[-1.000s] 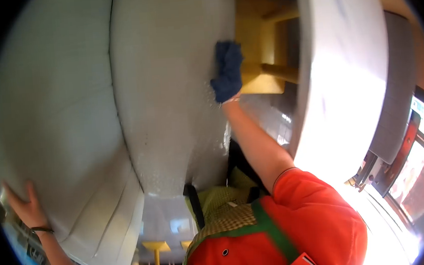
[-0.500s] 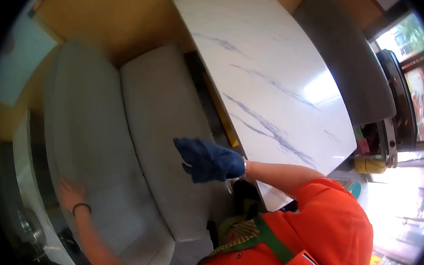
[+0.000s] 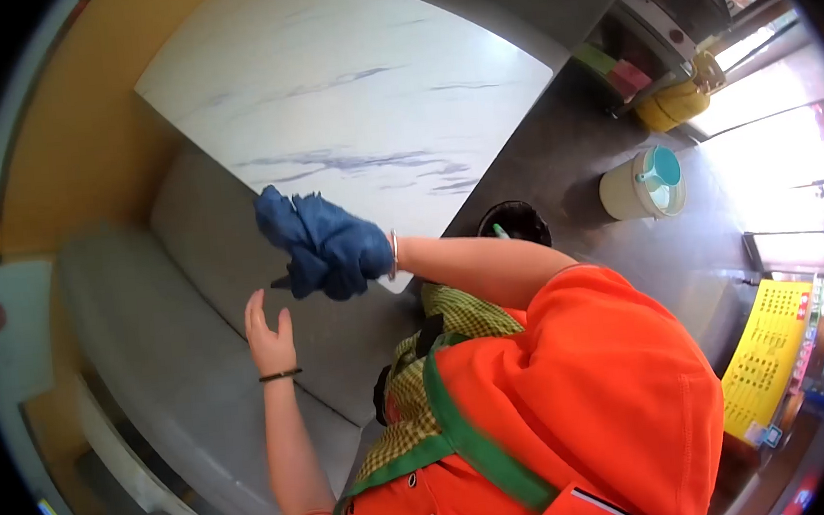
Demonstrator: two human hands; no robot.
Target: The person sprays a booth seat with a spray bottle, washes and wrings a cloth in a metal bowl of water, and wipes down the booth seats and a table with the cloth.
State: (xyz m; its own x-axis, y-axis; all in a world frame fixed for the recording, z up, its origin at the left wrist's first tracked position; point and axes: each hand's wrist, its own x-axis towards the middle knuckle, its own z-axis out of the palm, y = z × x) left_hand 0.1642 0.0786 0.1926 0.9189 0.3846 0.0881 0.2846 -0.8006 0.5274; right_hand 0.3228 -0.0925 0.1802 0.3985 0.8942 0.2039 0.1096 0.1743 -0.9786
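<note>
- Around the right hand (image 3: pixel 365 252), a blue cloth (image 3: pixel 319 241), bunched thickly; fingers hidden in its folds, so cannot tell how far curled.
- On the left hand (image 3: pixel 272 348), fingers loosely extended, thumb apart, nothing visible in hold.
- From the left fingertips to the cloth: just beside, forward and to the right; cannot tell whether touching.
- Nearer to the cloth: the right hand, wrapped within it. Long axis slanting from the right wrist forward and leftward.
- Past the cloth, a marbled table (image 3: pixel 351 102); beneath, in view, a grey bench seat (image 3: pixel 215 220). Cannot tell whether resting on either.
- Farther left, the backrest (image 3: pixel 151 317); farther right, a black bin (image 3: pixel 525 218) and pale bucket (image 3: pixel 623 192).
</note>
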